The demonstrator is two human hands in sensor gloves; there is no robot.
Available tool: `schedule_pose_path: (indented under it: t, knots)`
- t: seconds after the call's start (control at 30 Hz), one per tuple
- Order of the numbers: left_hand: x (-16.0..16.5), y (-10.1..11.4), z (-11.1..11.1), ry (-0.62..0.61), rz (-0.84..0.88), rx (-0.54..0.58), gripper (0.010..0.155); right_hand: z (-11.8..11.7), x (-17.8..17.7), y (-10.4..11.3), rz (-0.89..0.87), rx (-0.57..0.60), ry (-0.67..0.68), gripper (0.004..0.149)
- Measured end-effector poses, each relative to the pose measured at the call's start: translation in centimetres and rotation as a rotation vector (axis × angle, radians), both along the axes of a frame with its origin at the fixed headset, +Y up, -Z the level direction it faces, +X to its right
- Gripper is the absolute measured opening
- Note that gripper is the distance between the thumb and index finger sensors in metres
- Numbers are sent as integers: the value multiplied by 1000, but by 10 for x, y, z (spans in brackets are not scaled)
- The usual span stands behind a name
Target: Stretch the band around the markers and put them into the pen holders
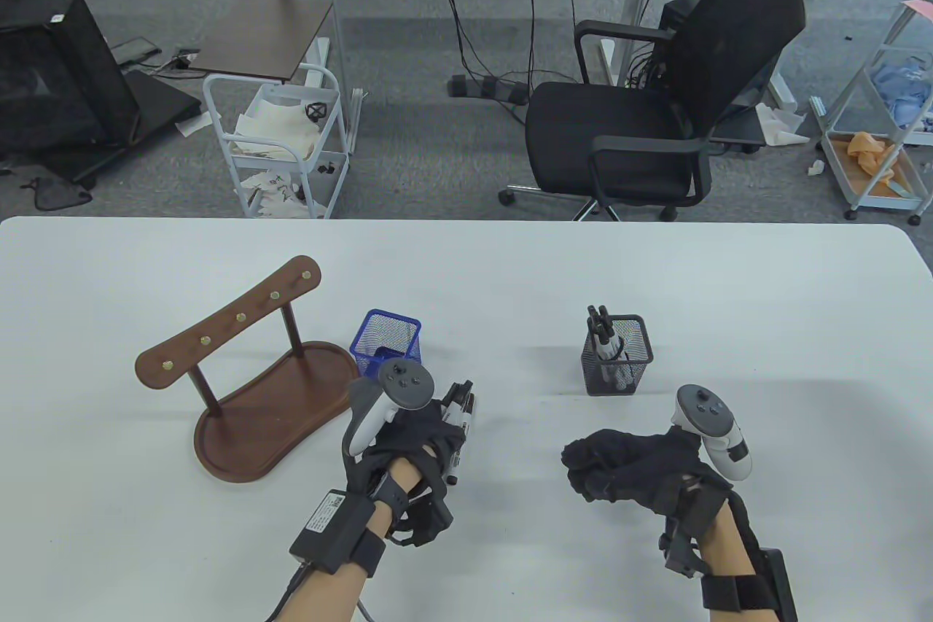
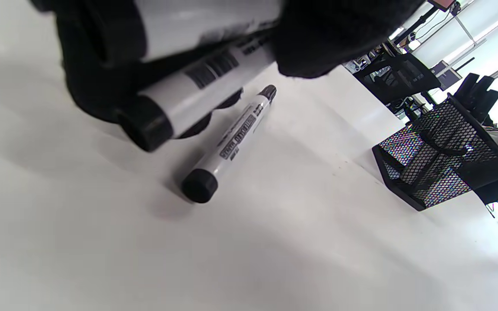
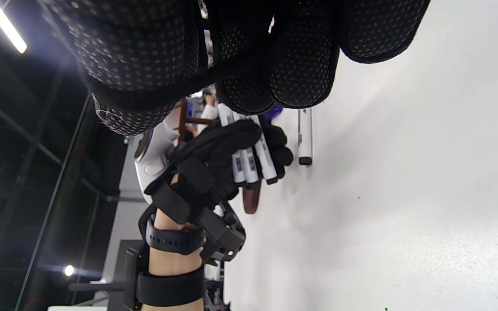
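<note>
My left hand [image 1: 426, 432] grips a bundle of several white markers with black caps [image 1: 462, 410], held just above the table in front of the blue mesh pen holder [image 1: 386, 343]. The left wrist view shows the gripped markers [image 2: 197, 73] close up. One loose marker [image 2: 231, 142] lies on the table beneath them, and it also shows in the right wrist view [image 3: 304, 134]. The black mesh pen holder [image 1: 617, 358] has several markers standing in it. My right hand [image 1: 594, 465] hovers before it with fingers [image 3: 301, 65] curled together. No band shows in any view.
A brown wooden hook stand [image 1: 251, 389] sits on its tray left of the blue holder. The white table [image 1: 765, 330] stretches wide to the right. A black office chair [image 1: 656, 90] stands beyond the far edge.
</note>
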State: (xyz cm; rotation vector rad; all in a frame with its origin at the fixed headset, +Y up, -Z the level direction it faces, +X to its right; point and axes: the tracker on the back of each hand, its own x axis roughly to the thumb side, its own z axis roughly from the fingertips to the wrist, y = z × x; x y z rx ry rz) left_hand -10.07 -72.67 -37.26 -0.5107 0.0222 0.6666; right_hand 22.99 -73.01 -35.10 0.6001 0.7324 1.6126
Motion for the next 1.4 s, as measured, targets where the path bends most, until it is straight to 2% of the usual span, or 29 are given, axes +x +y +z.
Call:
schedule_pose_path:
  t: [0.3,0.6,0.9,1.4]
  knots:
    - [8,-4,-10,25,-34,7,47,0,0,0,-4,-3,-1,51]
    - [21,-13,-13,1,-55,-57,65,0,1,1,-2,1,-2,51]
    - [32,-22,-18,-16,-195,-64,63,0,3,2,-10,5,-10,51]
    - [48,-23,-15,-41,-377,9,57,0,4,0,19,2,-19,51]
